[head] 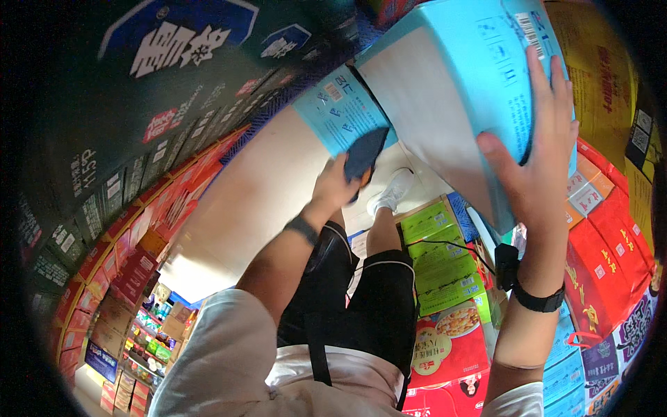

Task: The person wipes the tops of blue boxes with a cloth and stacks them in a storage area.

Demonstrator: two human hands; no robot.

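My left hand is closed around a dark blue flat object with a bit of orange at its lower edge; blur hides what it is. Against the printed side of a large light-blue carton lies my right hand, palm on the cardboard, fingers and thumb spread. Its plain side looks pale, and the carton fills the upper right. Whether my right hand bears any of its weight, I cannot tell. Just beyond my left hand, a second light-blue carton with a barcode and printed pictures sits lower down.
Dark green stacked cartons line the left, above red ones. Green cartons and red printed boxes crowd my right leg. Red packages and yellow cartons stand farther right. A black cable crosses the green cartons.
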